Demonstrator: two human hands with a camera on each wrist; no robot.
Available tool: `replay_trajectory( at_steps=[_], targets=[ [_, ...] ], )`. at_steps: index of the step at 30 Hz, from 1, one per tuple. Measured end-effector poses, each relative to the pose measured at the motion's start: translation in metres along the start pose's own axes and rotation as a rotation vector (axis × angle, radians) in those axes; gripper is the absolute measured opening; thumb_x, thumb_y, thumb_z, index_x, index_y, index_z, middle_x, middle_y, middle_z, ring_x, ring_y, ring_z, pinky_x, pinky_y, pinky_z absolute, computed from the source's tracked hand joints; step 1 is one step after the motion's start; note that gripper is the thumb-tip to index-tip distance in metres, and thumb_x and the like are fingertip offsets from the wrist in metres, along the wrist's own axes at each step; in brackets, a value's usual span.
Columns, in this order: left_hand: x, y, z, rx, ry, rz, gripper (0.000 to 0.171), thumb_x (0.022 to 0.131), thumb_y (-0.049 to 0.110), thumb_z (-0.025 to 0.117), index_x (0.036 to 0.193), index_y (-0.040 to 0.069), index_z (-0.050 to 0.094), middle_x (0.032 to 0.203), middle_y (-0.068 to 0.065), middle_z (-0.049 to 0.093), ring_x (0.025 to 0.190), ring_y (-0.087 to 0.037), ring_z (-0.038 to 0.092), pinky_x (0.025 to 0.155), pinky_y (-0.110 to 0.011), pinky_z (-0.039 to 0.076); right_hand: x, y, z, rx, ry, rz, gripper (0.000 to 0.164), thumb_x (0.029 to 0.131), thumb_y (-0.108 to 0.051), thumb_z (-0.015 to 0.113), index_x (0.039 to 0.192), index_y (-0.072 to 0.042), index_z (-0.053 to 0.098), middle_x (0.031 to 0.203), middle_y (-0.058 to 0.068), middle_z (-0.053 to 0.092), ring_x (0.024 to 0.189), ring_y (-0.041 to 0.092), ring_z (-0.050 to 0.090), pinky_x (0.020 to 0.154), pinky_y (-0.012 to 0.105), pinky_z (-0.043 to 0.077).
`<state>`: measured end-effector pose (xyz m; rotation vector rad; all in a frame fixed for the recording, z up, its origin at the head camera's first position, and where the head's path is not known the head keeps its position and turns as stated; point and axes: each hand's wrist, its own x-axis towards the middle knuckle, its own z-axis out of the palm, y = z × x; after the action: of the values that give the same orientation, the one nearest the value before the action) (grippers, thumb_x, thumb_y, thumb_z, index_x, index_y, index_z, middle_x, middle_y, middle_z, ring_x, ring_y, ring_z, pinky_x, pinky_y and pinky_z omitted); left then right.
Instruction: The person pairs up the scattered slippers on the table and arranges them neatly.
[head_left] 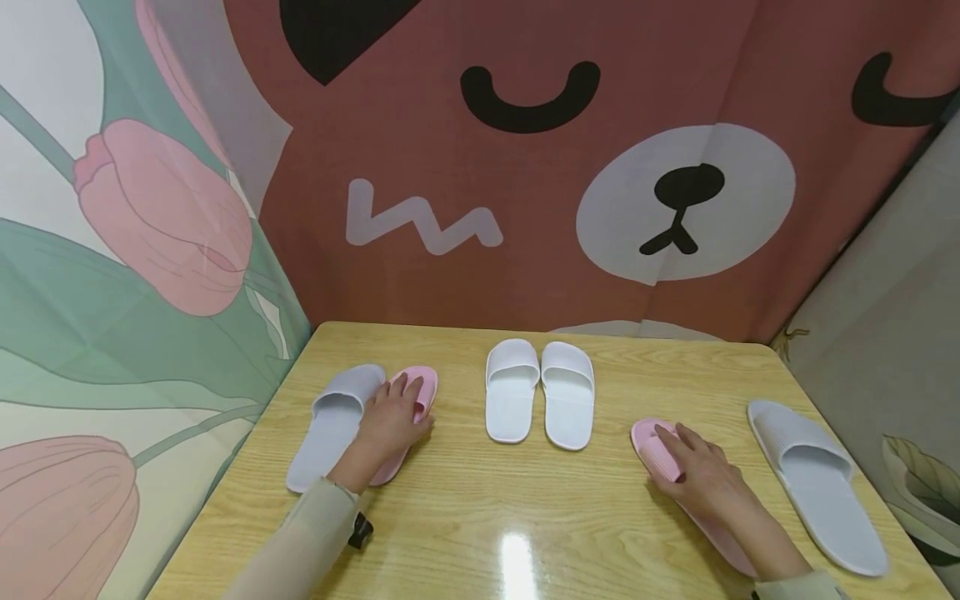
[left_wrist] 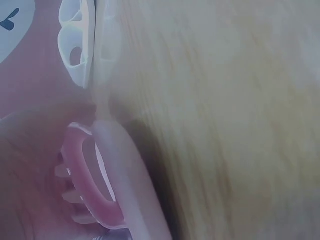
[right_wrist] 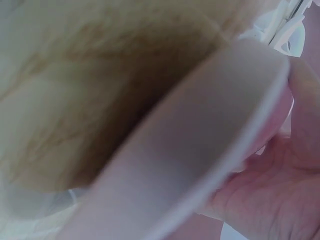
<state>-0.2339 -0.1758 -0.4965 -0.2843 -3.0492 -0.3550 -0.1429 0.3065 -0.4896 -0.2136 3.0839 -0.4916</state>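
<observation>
A wood-grain table [head_left: 465, 500] carries white slippers [head_left: 512, 406] and grey slippers [head_left: 834, 500].

A pink slipper [head_left: 426, 385] with a broad strap sits left of the white pair [head_left: 513, 408], its toe end slanting toward that pair. Its matching pink mate [head_left: 660, 458], tilted with its pale underside showing, is to the right, its toe end nearest the white pair.

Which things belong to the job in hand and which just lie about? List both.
Apparently the job:
left pink slipper, held by the left hand
right pink slipper, held by the right hand

Lying about:
left white slipper
right white slipper
left grey slipper
right grey slipper
</observation>
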Motion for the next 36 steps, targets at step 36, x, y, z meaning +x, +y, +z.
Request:
replay_trajectory(
  at_steps=[36],
  targets=[
    [0.0048, 0.0036, 0.0010, 0.064, 0.003, -0.028, 0.073, 0.092, 0.040, 0.066, 0.155, 0.013, 0.040, 0.154, -0.021, 0.042, 0.135, -0.047, 0.041, 0.096, -0.065, 0.047, 0.0019, 0.0000, -0.0006, -0.013, -0.027, 0.016, 0.076, 0.089, -0.039, 0.074, 0.150, -0.003, 0.044, 0.152, 0.034, 0.035, 0.126, 0.065, 0.037, 0.086, 0.083, 0.035]
  ],
)
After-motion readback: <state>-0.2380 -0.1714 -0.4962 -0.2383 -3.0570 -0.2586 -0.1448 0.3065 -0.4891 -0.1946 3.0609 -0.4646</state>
